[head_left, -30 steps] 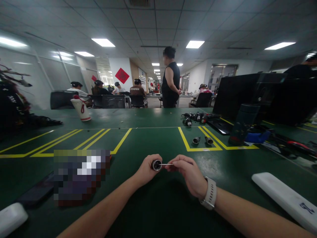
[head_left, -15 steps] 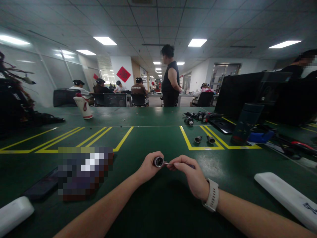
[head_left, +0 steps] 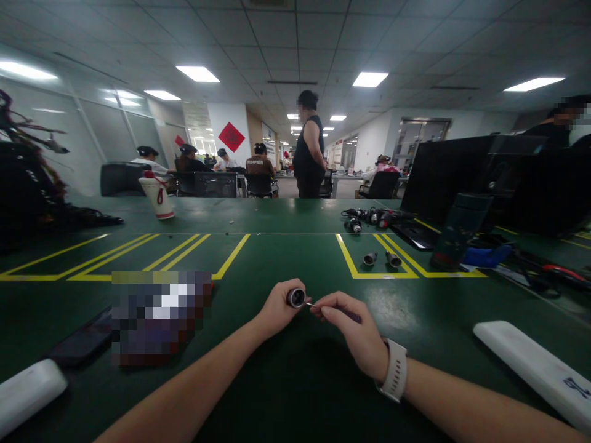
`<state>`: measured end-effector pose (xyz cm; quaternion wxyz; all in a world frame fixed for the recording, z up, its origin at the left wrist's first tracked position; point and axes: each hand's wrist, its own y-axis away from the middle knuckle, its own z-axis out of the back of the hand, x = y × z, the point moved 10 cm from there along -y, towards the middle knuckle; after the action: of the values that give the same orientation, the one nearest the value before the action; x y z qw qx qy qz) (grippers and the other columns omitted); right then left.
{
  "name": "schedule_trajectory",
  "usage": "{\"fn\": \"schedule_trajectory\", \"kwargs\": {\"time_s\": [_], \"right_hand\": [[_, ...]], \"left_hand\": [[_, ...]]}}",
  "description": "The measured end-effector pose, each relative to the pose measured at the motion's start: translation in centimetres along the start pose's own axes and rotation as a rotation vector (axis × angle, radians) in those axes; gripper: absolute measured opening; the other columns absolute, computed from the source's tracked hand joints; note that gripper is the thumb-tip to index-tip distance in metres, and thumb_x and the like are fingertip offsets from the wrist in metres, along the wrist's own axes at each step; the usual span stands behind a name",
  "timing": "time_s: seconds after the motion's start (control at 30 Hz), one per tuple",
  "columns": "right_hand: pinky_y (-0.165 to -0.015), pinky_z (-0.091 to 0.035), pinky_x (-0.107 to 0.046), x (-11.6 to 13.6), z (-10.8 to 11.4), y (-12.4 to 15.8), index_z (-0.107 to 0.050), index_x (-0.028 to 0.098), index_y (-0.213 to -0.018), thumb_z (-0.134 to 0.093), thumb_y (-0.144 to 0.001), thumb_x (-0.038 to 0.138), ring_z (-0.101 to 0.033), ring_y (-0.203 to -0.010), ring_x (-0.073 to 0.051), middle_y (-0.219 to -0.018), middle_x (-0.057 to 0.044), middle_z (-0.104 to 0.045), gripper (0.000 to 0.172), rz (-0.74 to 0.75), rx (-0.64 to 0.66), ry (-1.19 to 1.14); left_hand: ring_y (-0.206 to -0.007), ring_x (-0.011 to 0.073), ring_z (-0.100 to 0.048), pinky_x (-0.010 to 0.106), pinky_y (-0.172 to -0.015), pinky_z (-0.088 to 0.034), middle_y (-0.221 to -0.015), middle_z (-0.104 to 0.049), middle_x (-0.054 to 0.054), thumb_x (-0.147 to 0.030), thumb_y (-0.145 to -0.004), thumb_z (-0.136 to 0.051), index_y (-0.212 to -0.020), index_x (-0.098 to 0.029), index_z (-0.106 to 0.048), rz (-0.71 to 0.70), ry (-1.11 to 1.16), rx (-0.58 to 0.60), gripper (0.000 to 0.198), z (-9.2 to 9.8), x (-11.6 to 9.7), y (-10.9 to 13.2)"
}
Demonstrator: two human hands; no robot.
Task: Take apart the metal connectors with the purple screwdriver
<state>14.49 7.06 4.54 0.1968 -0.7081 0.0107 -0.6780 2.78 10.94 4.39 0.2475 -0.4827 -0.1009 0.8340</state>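
My left hand (head_left: 281,307) is closed around a round metal connector shell (head_left: 296,298), its dark open end turned towards me. In my right hand (head_left: 349,326) is a thin screwdriver (head_left: 313,305), pinched between thumb and fingers, with part of a dark handle showing inside the palm. The screwdriver's slim shaft points left, its tip close to the connector's lower right rim; whether it touches cannot be made out. Two similar connector shells (head_left: 370,258) lie on the green table (head_left: 295,258) inside a yellow-taped area, beyond my right hand.
Black cables with connectors (head_left: 364,218), a dark bottle (head_left: 464,231) and a monitor (head_left: 457,172) stand at right. White blocks lie at both near sides. A phone (head_left: 85,335) rests beside a blurred box (head_left: 159,332). A paper cup (head_left: 157,195) is further back. People sit and stand beyond the table.
The screwdriver tip has drawn slightly back from the connector's opening to its rim. Both hands keep their grips. The standing person in the background has shifted a little left.
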Motion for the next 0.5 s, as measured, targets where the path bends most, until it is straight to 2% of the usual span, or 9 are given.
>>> {"fn": "schedule_trajectory", "kwargs": {"time_s": [0.13,0.23,0.5], "right_hand": [[-0.073,-0.045,-0.034,-1.0,-0.1,-0.3,-0.069,0.016,-0.077,-0.056,-0.077,0.019,-0.059,-0.077,-0.019,-0.078,-0.005,-0.067,0.013,-0.044,0.001,-0.201],[-0.073,-0.045,-0.034,-1.4,-0.2,-0.4,-0.069,0.015,-0.078,-0.057,-0.077,0.019,-0.059,-0.078,-0.019,-0.078,-0.005,-0.067,0.013,-0.073,0.004,-0.27],[-0.073,-0.044,-0.034,-0.3,0.1,0.2,-0.069,0.018,-0.078,-0.056,-0.079,0.022,-0.058,-0.078,-0.019,-0.08,-0.004,-0.066,0.013,-0.019,-0.022,-0.017]], "left_hand": [[-0.055,0.0094,-0.043,0.021,-0.053,-0.034,-0.06,-0.045,-0.006,-0.018,-0.069,-0.059,-0.062,-0.017,-0.048,-0.008,0.025,0.01,0.013,0.0,-0.1,0.0],[-0.056,0.0096,-0.044,0.021,-0.053,-0.035,-0.061,-0.046,-0.005,-0.016,-0.067,-0.06,-0.062,-0.017,-0.048,-0.014,0.028,0.012,0.013,0.0,-0.1,0.0],[-0.056,0.0107,-0.044,0.022,-0.053,-0.034,-0.059,-0.047,-0.005,-0.021,-0.071,-0.06,-0.06,-0.017,-0.05,-0.005,-0.039,-0.025,0.016,0.3,-0.1,0.0]]}}
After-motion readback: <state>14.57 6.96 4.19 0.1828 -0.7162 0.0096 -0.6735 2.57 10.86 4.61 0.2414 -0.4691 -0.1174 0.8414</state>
